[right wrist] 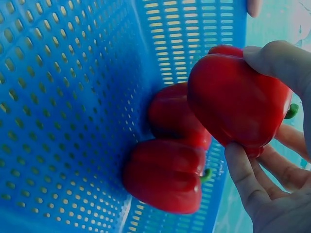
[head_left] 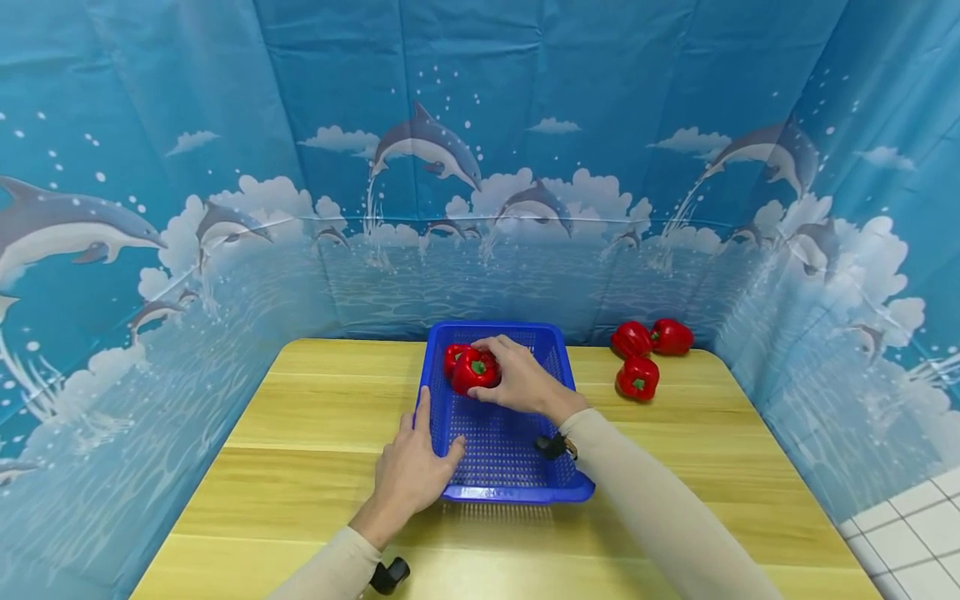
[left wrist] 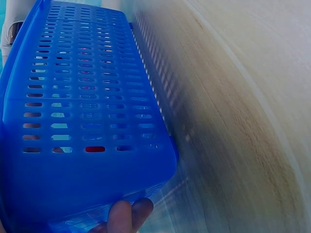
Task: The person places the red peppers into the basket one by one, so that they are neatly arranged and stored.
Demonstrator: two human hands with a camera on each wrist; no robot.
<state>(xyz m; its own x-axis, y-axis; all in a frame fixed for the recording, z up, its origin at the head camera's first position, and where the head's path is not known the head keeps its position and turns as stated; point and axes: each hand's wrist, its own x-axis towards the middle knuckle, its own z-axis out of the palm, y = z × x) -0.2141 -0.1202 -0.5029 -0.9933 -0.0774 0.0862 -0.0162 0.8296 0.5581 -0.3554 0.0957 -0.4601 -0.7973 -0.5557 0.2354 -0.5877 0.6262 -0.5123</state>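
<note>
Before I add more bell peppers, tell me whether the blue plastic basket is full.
Not full: the blue plastic basket shows bare mesh floor beside two red bell peppers inside; the right hand holds a third.

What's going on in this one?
A person's right hand grips a red bell pepper at a blue basket, which holds two other peppers. The left hand is at the basket's left rim, fingers extended. Three more red peppers sit on the wooden table, to the right of the basket and toward the back. Whether the gripped pepper touches the basket floor, I can't tell.
</note>
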